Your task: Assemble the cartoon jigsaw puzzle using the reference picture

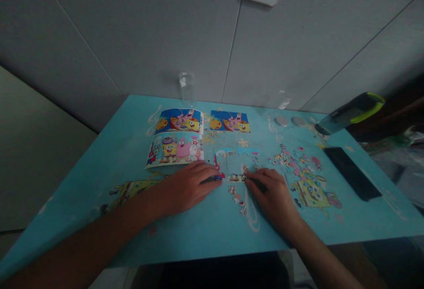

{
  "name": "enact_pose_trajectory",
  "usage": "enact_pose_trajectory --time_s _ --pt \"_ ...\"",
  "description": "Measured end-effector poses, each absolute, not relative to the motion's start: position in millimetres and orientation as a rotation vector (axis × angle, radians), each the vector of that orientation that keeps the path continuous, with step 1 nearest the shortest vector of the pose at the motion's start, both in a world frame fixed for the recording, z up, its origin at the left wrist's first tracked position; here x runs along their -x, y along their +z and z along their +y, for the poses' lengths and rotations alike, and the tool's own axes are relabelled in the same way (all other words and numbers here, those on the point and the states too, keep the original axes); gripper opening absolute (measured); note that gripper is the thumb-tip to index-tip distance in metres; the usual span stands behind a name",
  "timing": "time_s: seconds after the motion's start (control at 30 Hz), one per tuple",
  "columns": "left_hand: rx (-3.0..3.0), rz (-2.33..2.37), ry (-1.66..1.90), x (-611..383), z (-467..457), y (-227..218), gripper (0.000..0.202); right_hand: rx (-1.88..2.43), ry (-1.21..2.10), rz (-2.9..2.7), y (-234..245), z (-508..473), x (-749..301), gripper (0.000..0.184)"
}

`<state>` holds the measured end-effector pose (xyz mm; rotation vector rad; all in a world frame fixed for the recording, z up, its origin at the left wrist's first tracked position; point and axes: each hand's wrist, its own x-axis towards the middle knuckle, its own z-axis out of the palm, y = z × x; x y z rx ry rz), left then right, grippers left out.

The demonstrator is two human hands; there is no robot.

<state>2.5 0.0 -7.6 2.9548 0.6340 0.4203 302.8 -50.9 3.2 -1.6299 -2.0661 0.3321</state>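
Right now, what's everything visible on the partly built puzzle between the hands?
The partly built puzzle lies flat on the turquoise table: a roughly rectangular outline of small, card-like pieces, with tabletop showing inside. Blue runs along the top, red shows on the left side, and brown and white patches mark the near row. The left hand is at that row's left end, the right hand at its right; exact fingertip contact is too blurred to confirm.

Puzzle border [234, 177] (partly assembled), lying flat

Probably puzzle pieces [290, 161] on turquoise table [205, 236]
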Motion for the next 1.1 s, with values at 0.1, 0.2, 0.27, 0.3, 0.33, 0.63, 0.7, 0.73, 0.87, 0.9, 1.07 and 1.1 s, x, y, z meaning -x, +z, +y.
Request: enact_pose_trajectory --time_s 0.1,0.2,0.27,0.3,0.33,0.63,0.7,0.73,0.87,0.9,1.07,1.1 --pt "-2.959 0.633 0.426 -2.7 0.2 -7.0 0.041 1.599 0.298 -2.112 3.0 -48.4 -301.1 0.018" --pt "-2.959 0.625 0.445 -2.7 0.3 -7.1 0.041 1.584 0.216 -2.206 6.9 -47.1 -299.2 0.017" --pt "-2.964 0.621 0.456 -2.7 0.4 -7.2 0.041 1.575 0.180 -2.279 11.1 -46.2 -299.8 0.018" --pt "-2.968 0.618 0.458 -2.7 0.4 -7.4 0.041 1.560 0.176 -2.303 13.1 -45.2 -301.2 0.019" --pt "-2.970 0.618 0.456 -2.7 0.5 -7.5 0.041 1.541 0.180 -2.312 15.0 -43.8 -303.5 0.019" --pt "-2.957 0.633 0.443 -2.6 -0.8 -5.9 0.042 1.557 0.214 -2.346 14.5 -17.3 -327.5 0.023" --pt "-2.950 0.641 0.441 -2.8 -1.3 -5.3 0.042 1.566 0.257 -2.338 13.6 -14.2 -325.4 0.020" --pt "-2.947 0.640 0.439 -2.9 -1.5 -5.3 0.042 1.563 0.290 -2.330 13.6 -13.2 -324.0 0.019" --pt "-2.949 0.633 0.457 -3.0 -0.8 -7.5 0.043 1.529 0.433 -2.290 18.1 -9.2 -320.4 0.017" --pt "-2.950 0.632 0.459 -2.8 -0.4 -8.3 0.044 1.519 0.477 -2.274 20.6 -7.4 -320.8 0.015" --pt "-2.937 0.613 0.453 -1.8 1.0 -8.9 0.044 1.516 0.617 -2.061 37.8 10.0 -338.0 0.013" --pt "-2.934 0.612 0.464 -2.0 0.8 -7.9 0.044 1.541 0.577 -1.972 39.7 14.0 -344.3 0.016"
